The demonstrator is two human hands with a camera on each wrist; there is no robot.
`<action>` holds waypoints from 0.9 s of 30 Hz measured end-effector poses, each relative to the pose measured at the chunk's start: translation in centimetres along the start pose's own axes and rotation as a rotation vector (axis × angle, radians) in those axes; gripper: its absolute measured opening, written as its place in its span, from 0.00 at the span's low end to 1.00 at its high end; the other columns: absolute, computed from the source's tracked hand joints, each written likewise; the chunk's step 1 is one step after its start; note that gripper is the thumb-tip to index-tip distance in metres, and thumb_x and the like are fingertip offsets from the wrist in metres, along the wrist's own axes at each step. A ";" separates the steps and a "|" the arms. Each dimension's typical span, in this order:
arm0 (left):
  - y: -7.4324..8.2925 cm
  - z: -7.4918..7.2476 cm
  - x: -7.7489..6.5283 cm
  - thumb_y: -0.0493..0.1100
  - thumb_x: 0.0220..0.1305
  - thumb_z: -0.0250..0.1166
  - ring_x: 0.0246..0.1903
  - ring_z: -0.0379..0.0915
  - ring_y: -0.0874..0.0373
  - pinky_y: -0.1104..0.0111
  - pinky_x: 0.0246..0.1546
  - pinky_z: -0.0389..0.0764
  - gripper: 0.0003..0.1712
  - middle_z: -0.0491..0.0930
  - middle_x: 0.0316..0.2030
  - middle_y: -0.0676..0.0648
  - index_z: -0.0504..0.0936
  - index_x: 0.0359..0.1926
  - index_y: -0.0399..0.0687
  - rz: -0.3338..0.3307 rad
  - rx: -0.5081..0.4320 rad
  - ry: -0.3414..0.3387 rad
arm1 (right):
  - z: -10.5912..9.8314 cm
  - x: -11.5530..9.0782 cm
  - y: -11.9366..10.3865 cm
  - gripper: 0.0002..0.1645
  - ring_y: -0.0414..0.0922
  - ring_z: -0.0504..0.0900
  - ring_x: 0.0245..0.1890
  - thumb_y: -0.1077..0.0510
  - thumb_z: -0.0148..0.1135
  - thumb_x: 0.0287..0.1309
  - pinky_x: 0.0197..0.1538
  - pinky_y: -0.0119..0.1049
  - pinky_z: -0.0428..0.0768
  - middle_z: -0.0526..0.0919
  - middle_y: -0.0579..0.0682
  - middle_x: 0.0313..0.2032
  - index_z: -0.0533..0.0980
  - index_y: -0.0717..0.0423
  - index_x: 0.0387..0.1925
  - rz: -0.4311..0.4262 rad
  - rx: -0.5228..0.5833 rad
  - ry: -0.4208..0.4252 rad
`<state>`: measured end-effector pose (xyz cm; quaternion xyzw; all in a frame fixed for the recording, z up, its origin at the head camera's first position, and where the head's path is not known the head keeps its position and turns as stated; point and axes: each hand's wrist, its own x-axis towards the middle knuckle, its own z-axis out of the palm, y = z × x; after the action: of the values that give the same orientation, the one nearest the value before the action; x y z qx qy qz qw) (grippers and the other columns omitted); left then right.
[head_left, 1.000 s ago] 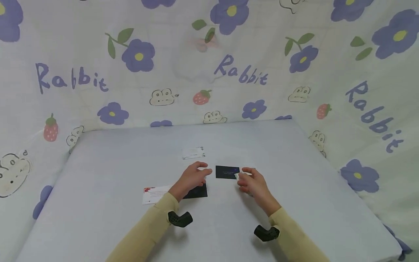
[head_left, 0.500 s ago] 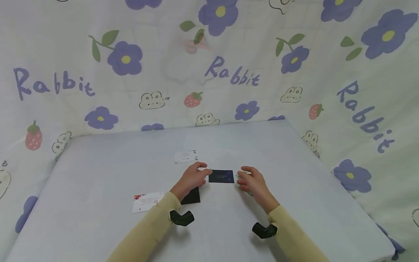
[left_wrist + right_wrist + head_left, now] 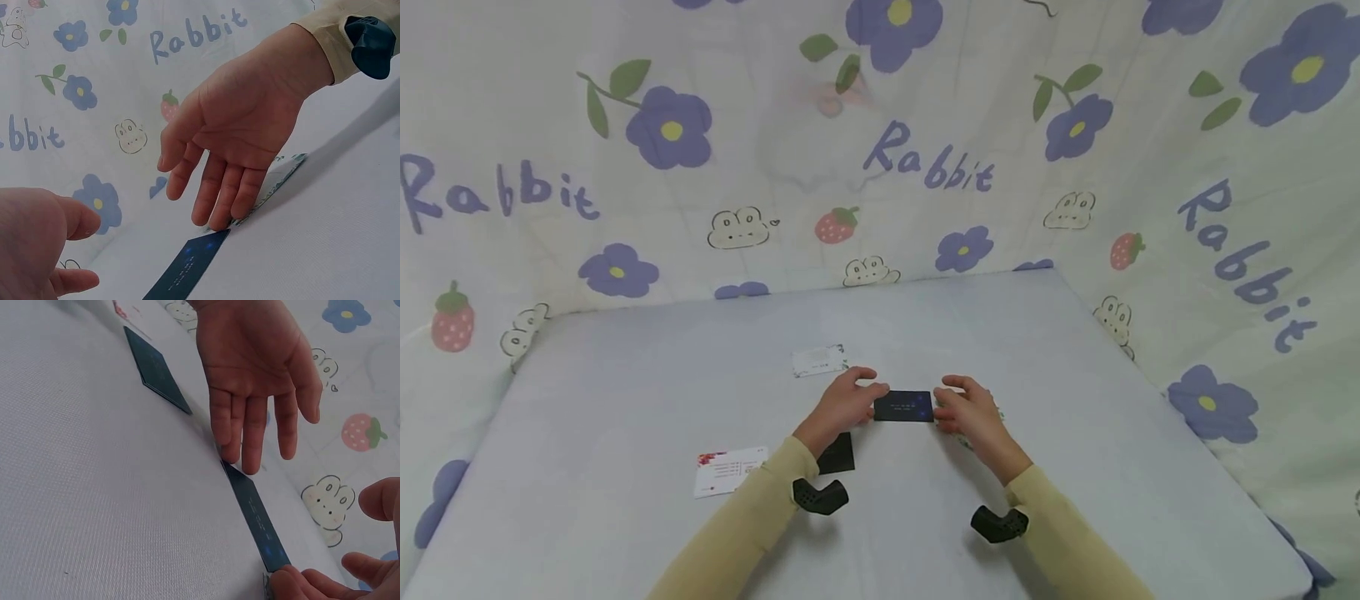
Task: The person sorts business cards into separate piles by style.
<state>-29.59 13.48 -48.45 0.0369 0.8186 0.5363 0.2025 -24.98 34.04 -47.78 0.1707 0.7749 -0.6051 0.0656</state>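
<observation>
A dark business card [image 3: 903, 406] with blue spots lies on the white table between the two hands. My left hand [image 3: 841, 408] has its fingertips right at the card's left edge, fingers extended and thumb apart. At the opposite edge are the fingertips of my right hand [image 3: 976, 421], its fingers loosely bent. In the left wrist view, a white card with a green leaf border [image 3: 275, 184] lies behind the right hand's fingers, close to the dark card's end. Partly covered by the left wrist in the head view is a black card [image 3: 838, 456].
On the left lies a white card with red flowers [image 3: 726, 472], partly behind the left sleeve. Farther back is a white leaf-bordered card [image 3: 817, 361]. A patterned curtain [image 3: 805, 167] encloses the table's back and sides. Both wrists carry black devices [image 3: 822, 497].
The view has turned slightly right. My left hand has moved right to the dark card's left edge. The white card that overlapped its right edge no longer does, and my right fingertips are there.
</observation>
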 end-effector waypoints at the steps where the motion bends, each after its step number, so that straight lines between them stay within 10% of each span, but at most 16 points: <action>1: 0.0 0.0 0.0 0.56 0.67 0.58 0.37 0.79 0.55 0.63 0.41 0.80 0.30 0.80 0.52 0.42 0.69 0.65 0.49 0.002 0.002 0.002 | 0.0 0.0 0.0 0.32 0.48 0.84 0.43 0.51 0.55 0.66 0.38 0.31 0.82 0.75 0.64 0.58 0.63 0.60 0.67 -0.001 0.003 -0.004; 27: 0.0 -0.1 -0.1 0.56 0.67 0.58 0.37 0.79 0.56 0.63 0.42 0.80 0.31 0.80 0.51 0.43 0.69 0.66 0.50 -0.005 -0.016 -0.005 | 0.4 -0.1 0.1 0.30 0.46 0.83 0.42 0.52 0.56 0.66 0.39 0.31 0.81 0.77 0.63 0.55 0.65 0.60 0.65 0.016 0.014 0.024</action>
<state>-29.53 13.40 -48.41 0.0344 0.8138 0.5423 0.2063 -24.92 33.65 -47.99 0.1846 0.7700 -0.6078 0.0601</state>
